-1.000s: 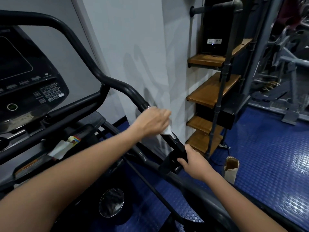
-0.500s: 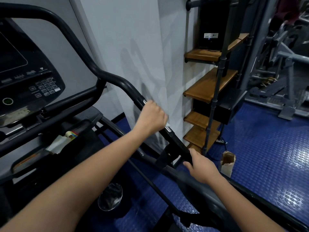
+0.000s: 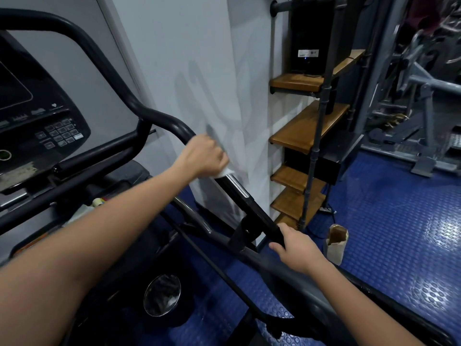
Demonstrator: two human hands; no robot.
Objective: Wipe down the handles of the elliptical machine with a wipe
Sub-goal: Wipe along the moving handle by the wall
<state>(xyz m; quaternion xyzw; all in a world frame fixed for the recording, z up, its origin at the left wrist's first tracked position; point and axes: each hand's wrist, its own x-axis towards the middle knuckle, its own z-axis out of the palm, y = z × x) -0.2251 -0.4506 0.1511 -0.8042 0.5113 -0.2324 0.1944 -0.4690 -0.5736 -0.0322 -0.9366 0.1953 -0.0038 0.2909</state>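
Note:
The elliptical's black right handle [image 3: 252,208] runs from the console down toward me, with a silver sensor strip on it. My left hand [image 3: 203,156] is wrapped around the handle's upper part, fingers closed over a white wipe [image 3: 224,173] whose edge peeks out below the fist. My right hand [image 3: 296,245] grips the handle's lower end, next to its black bracket.
The console [image 3: 37,121] with its keypad sits at the left. A white wall is just beyond the handle. Wooden shelves on a pipe frame [image 3: 309,126] stand at the right, a paper bag [image 3: 335,242] on the blue studded floor, other gym machines at the far right.
My left hand with the wipe has slid up the handle toward the console, uncovering the silver strip. My right hand has stayed on the lower end.

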